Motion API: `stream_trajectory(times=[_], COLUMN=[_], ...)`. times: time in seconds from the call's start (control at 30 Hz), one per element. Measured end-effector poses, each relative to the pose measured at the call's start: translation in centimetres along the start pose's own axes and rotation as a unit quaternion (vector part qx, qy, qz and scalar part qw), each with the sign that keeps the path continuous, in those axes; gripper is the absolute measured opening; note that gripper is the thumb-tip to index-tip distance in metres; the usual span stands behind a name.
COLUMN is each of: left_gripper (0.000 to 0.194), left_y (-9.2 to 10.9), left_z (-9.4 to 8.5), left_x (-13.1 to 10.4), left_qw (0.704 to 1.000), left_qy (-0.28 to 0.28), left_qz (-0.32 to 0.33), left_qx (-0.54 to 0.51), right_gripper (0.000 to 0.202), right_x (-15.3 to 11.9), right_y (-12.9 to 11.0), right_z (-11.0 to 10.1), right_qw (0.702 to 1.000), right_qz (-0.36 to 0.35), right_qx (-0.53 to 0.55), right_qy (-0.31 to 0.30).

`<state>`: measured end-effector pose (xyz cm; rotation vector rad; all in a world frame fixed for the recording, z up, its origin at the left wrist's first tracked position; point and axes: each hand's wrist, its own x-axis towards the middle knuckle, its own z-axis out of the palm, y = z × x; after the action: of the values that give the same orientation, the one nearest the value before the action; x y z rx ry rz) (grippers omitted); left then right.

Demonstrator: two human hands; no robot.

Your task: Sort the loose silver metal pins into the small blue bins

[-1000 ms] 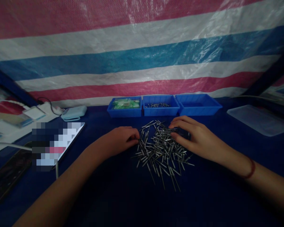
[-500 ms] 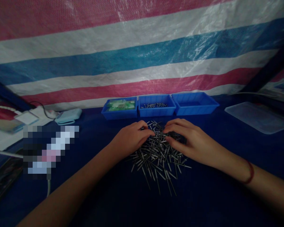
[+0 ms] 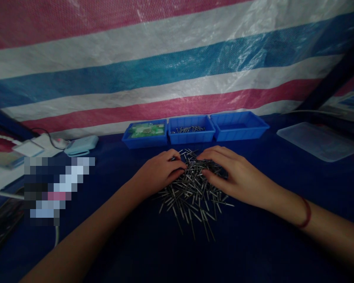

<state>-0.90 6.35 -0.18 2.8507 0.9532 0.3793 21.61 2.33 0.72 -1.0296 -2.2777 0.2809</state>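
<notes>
A loose pile of thin metal blind rivets [image 3: 191,192] lies on the dark blue tabletop in front of me, pointing every way. My left hand [image 3: 161,173] rests at the pile's left side, its fingers curved and its thumb apart from the forefinger. On the opposite side my right hand [image 3: 231,171] reaches over the rivets, thumb and fingers spread with a gap between them. Both hands touch the pile's edges, and I see no rivet gripped in either. Some rivets under the fingers are hidden.
Behind the pile stand three blue bins: the left bin [image 3: 144,142] with green-and-clear packets, the middle bin [image 3: 191,137] with some rivets, the right bin [image 3: 242,133]. A translucent lid [image 3: 318,141] lies right; a light-blue case [image 3: 82,146] and cables lie left. A striped sheet [image 3: 165,86] hangs behind.
The whole view has shifted slightly, so things sit a little farther left. My right hand's fingers have moved slightly farther over the pile. Both hands stay at the rivets.
</notes>
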Motion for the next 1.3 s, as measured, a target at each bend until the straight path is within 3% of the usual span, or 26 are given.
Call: stream_trajectory(times=[0.37,0.63,0.8,0.93,1.07,1.17,1.3], left_gripper=[0.016,0.016,0.011,0.019,0.014,0.009,0.003], left_y=[-0.1,2.1,3.9,4.1,3.9,4.1,4.9], left_z=[-0.9,-1.7,-1.3,-1.0,-0.6,-0.3,0.2], left_x=[-0.2,-0.5,-0.6,-0.7,-0.7,-0.8,-0.9], left_qw=[1.0,0.979,0.971,0.974,0.979,0.981,0.977], left_qy=[0.006,0.168,0.22,0.206,0.189,0.19,0.204], left_qz=[-0.002,-0.018,-0.01,-0.002,-0.01,-0.02,-0.034], left_qx=[0.019,0.113,0.092,0.091,0.074,0.018,-0.045], right_gripper=[0.022,0.019,0.013,0.011,0.01,0.009,0.01], right_x=[0.0,0.2,0.2,0.1,0.2,0.2,0.2], right_y=[0.2,-1.0,-1.5,-1.5,-1.5,-1.7,-2.1], right_z=[0.2,1.2,1.3,0.5,0.3,0.8,1.6], right_qw=[1.0,0.998,0.991,0.997,0.995,0.976,0.917], right_qz=[-0.001,0.043,0.073,0.032,0.024,0.09,0.186], right_qx=[-0.008,0.03,0.105,0.063,0.072,0.176,0.339], right_qy=[-0.012,0.026,0.033,0.036,0.065,0.095,0.094])
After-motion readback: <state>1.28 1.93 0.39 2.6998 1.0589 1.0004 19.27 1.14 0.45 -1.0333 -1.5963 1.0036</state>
